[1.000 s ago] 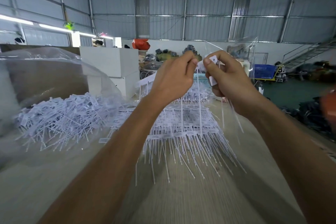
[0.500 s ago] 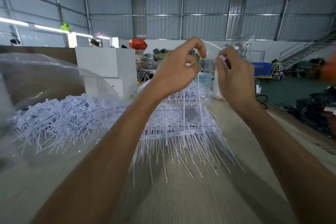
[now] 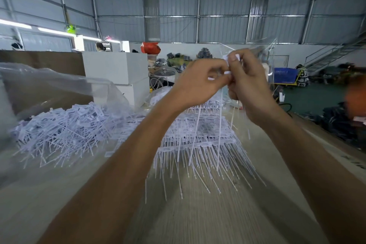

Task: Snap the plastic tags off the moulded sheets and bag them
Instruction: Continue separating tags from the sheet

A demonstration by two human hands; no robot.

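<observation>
Across the wooden table (image 3: pixel 198 214) the big things lie as they did a second ago: the stack of moulded sheets (image 3: pixel 200 134) sits at the middle, its thin stems fanning toward us, and the loose heap of snapped tags (image 3: pixel 65 125) lies to the left inside the open mouth of the large clear bag (image 3: pixel 49 83); what has changed is up in the air, above the far end of the stack. Half a second ago our hands were apart; now the left hand (image 3: pixel 198 83) and the right hand (image 3: pixel 247 87) have closed together until the fingertips touch, both with fingers curled in a pinch on the small bunch of tags (image 3: pixel 227 73), whose stems hang down toward the sheets; a small clear bag (image 3: pixel 265 59) seems to be held up behind the right hand, though blur makes that uncertain. We judge this to be the bagging step: the bunch is being gathered and squared for the small bag, while most sheets remain unsnapped.
</observation>
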